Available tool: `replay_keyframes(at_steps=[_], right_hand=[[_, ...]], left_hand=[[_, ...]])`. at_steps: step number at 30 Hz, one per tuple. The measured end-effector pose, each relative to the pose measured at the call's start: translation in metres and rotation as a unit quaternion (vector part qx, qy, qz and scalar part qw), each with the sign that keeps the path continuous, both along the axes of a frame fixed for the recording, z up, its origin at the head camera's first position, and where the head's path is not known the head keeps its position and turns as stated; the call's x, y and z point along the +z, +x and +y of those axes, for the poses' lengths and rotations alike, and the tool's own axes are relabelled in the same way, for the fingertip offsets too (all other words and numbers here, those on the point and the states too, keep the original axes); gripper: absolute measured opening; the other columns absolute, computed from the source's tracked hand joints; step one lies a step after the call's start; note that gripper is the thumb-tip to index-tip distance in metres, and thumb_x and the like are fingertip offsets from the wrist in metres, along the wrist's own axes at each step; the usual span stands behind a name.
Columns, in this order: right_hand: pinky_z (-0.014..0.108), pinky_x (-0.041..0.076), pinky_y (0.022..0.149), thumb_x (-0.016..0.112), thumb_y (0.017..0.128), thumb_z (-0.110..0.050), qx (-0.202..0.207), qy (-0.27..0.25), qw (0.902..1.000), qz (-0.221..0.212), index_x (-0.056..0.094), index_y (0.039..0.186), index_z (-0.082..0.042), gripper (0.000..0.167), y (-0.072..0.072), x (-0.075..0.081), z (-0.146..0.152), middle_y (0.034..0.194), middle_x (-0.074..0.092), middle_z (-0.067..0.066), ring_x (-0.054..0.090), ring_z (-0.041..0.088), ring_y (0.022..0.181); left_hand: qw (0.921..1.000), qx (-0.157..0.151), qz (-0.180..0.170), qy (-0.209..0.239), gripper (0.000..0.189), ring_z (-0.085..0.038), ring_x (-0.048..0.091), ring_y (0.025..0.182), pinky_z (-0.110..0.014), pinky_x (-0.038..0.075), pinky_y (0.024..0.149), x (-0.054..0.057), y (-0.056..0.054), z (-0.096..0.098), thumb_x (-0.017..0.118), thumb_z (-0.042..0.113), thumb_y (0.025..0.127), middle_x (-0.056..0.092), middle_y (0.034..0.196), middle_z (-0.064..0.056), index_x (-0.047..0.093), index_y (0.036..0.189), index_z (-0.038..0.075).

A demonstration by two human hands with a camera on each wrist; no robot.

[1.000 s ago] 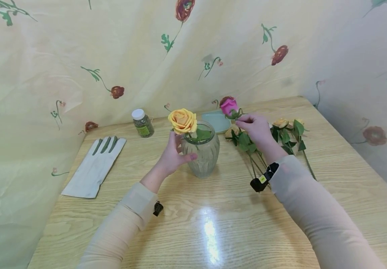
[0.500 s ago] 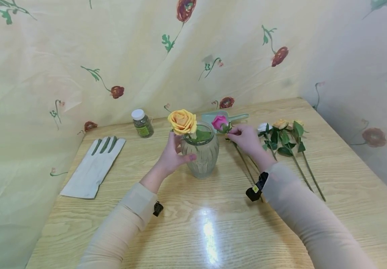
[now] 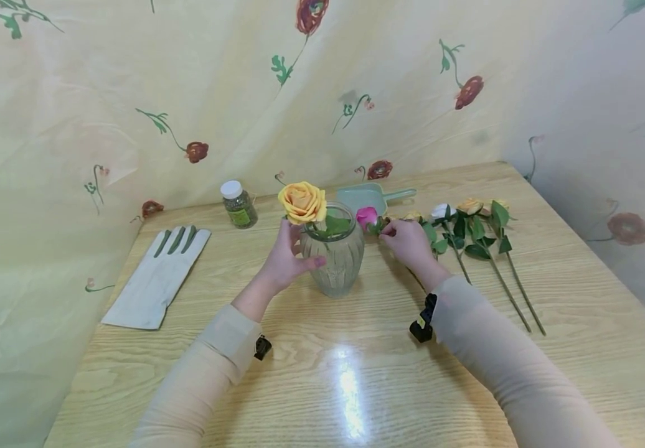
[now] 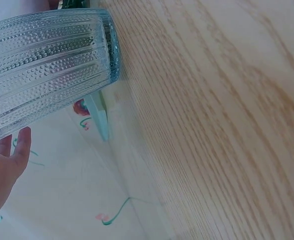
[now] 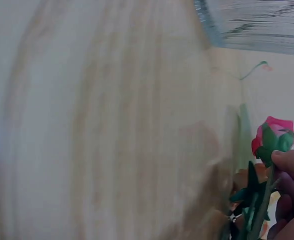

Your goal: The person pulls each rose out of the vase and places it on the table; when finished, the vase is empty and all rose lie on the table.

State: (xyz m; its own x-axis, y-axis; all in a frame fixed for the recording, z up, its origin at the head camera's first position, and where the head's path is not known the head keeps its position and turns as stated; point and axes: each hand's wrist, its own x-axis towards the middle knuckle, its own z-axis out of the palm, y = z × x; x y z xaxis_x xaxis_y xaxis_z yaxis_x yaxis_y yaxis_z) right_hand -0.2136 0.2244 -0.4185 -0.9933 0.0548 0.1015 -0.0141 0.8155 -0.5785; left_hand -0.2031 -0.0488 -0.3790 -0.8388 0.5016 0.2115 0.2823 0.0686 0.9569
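A ribbed clear glass vase (image 3: 338,267) stands upright on the wooden table. My left hand (image 3: 287,258) holds its left side, thumb in front and fingers reaching behind the rim. A yellow rose (image 3: 302,202) with a green leaf leans out of the vase's mouth. Just right of the vase, my right hand (image 3: 409,246) pinches a pink rose (image 3: 366,218) by the stem below the bloom. In the right wrist view, the thumb and fingers meet on that stem beneath the pink petals (image 5: 274,137). The vase (image 4: 52,65) also fills the upper left of the left wrist view.
On the right lie a white rose (image 3: 441,211) and yellow roses (image 3: 470,206) with long stems. Behind the vase is a pale green dustpan (image 3: 363,196). At left are a white-capped jar (image 3: 238,208) and a pale glove (image 3: 160,280). A flowered sheet (image 3: 233,112) hangs behind.
My right hand has brought the pink rose left and down, from above the dustpan to beside the vase. My left hand stays on the vase.
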Motion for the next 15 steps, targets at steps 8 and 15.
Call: replay_keyframes(at_steps=[8,15], right_hand=[[0.048,0.044,0.078,0.062,0.09,-0.016,0.008,0.075,0.997,0.021,0.07,0.089,-0.005,0.014,0.0013,-0.0085,0.0032,0.087,0.069,0.011,0.057,0.035,0.088],[0.047,0.045,0.077,0.062,0.09,-0.017,0.016,0.095,0.9953,0.008,0.071,0.089,-0.007,0.014,0.0023,-0.0102,0.0017,0.086,0.069,0.009,0.057,0.034,0.085]], left_hand=[[0.9999,-0.006,0.003,0.008,0.123,-0.033,0.031,0.132,-0.051,0.031,0.103,-0.0018,-0.0011,0.001,0.073,0.069,0.057,0.029,0.145,-0.018,0.009,0.144,0.012],[1.0,0.0,0.005,0.008,0.124,-0.031,0.032,0.131,-0.05,0.033,0.102,-0.0024,-0.0012,0.0008,0.073,0.07,0.055,0.028,0.146,-0.015,0.008,0.145,0.015]])
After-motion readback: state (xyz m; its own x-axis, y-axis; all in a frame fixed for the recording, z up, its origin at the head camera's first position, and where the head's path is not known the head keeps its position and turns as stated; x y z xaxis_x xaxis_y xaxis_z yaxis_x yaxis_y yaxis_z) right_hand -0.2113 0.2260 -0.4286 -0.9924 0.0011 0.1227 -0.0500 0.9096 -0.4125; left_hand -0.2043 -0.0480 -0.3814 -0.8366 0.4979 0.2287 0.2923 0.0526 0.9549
